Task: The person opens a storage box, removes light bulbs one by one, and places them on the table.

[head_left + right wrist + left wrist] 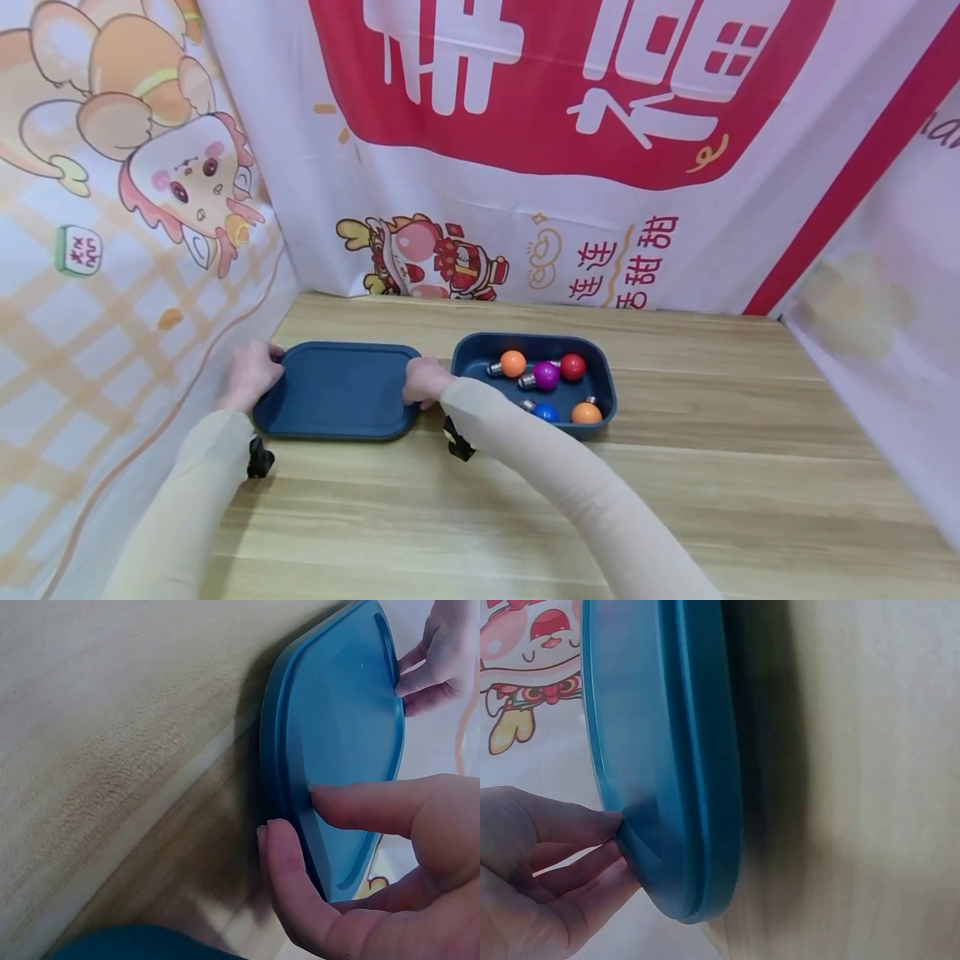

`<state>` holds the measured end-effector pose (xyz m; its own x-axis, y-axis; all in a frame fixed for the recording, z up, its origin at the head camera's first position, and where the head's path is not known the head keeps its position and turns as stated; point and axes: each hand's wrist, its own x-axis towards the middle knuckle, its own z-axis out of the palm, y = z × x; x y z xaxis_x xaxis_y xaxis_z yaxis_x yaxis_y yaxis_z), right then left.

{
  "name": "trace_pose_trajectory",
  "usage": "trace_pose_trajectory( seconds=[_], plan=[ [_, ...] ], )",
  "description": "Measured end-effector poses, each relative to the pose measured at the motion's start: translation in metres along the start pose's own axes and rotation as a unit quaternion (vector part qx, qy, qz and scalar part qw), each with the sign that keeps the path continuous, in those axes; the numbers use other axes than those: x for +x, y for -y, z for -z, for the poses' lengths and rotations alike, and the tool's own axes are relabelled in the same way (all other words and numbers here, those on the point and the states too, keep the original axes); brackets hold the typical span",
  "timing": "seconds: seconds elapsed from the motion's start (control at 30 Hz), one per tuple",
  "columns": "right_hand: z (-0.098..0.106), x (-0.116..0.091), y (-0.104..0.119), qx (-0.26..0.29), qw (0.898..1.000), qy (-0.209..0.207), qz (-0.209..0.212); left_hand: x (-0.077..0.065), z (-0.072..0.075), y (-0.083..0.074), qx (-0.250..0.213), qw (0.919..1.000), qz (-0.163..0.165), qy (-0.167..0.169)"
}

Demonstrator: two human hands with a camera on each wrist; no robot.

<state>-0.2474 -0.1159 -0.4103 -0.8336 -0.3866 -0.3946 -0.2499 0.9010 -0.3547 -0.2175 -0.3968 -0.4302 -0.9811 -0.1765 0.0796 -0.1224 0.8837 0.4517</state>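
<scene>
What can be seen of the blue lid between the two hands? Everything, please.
The blue lid is a shallow, rounded rectangle, smooth and plastic-looking, with a stepped rim around a flat, bare face. It looks darker in the head view than in the wrist views. It lies roughly level, left of the box in the head view. The left hand pinches one end, the right hand the other. Whether it touches the table is unclear.

The wood-grain tabletop (pixel 750 467) (pale, streaked with darker bands) bears 1 dark blue, round-cornered container (pixel 597 375); whether the matching lid (pixel 337 387), to its left, touches the surface is unclear.
</scene>
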Motion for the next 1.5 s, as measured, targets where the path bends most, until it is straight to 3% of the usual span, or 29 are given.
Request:
trace_pose_trajectory(
  seconds=[0.3, 0.73, 1.13, 1.5],
  plan=[
    [-0.006, 0.003, -0.001, -0.004, 1.000, -0.011, -0.013, 0.005, -0.010, 0.007, 0.008, 0.9996, -0.019, -0.019],
    [-0.006, 0.006, 0.002, 0.003, 1.000, 0.002, -0.014, 0.007, -0.012, 0.007, 0.025, 0.9997, 0.000, 0.005],
    [-0.009, 0.006, 0.001, -0.032, 0.999, -0.009, 0.002, 0.006, -0.016, 0.006, 0.060, 0.9980, -0.018, -0.001],
    [-0.006, 0.006, 0.000, -0.066, 0.997, -0.012, 0.037, 0.005, -0.018, 0.003, 0.060, 0.9980, -0.016, 0.011]
  ],
)
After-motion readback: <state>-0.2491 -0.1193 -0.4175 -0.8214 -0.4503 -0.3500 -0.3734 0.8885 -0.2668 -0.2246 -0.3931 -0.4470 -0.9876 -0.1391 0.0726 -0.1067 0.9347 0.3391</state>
